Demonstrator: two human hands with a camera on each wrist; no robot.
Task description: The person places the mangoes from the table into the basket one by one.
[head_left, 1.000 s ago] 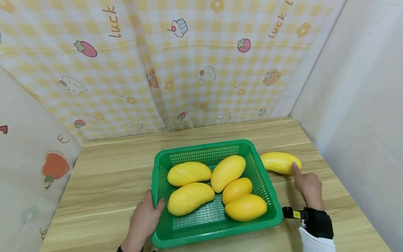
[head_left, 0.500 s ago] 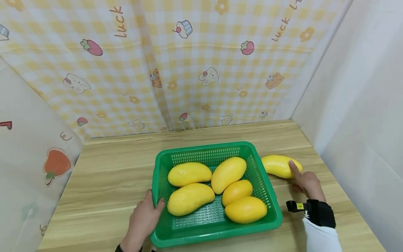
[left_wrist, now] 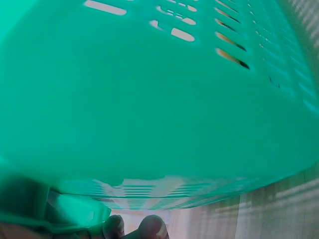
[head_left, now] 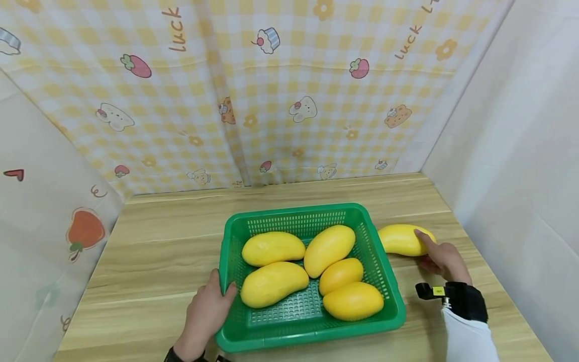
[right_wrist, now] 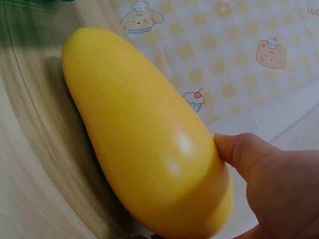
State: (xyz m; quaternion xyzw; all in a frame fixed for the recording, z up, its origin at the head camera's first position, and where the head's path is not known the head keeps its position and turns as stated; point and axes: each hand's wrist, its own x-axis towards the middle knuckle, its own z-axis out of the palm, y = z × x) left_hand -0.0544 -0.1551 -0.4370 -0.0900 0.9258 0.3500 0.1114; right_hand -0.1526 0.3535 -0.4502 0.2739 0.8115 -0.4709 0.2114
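A green plastic basket (head_left: 312,338) stands mid-table in the head view with several yellow mangoes in it, among them a long one (head_left: 329,250) and a rounder one (head_left: 353,301). My left hand (head_left: 207,307) grips its left rim, thumb over the inside and fingers outside. The left wrist view is mostly filled by the basket's wall (left_wrist: 139,109). Right of the basket, another long yellow mango (head_left: 400,239) lies on the table. My right hand (head_left: 445,259) holds this mango by its right end. In the right wrist view a digit presses the mango's side, while the other fingers are mostly hidden.
The wooden table (head_left: 154,251) meets a yellow checked curtain (head_left: 271,100) at the back. White sheeting (head_left: 511,151) hangs along the right edge, close to the right hand, and more hangs on the left.
My right hand has reached further over the right end of the loose mango and its fingers have come around it. The left hand stays on the basket rim. The head view has shifted slightly.
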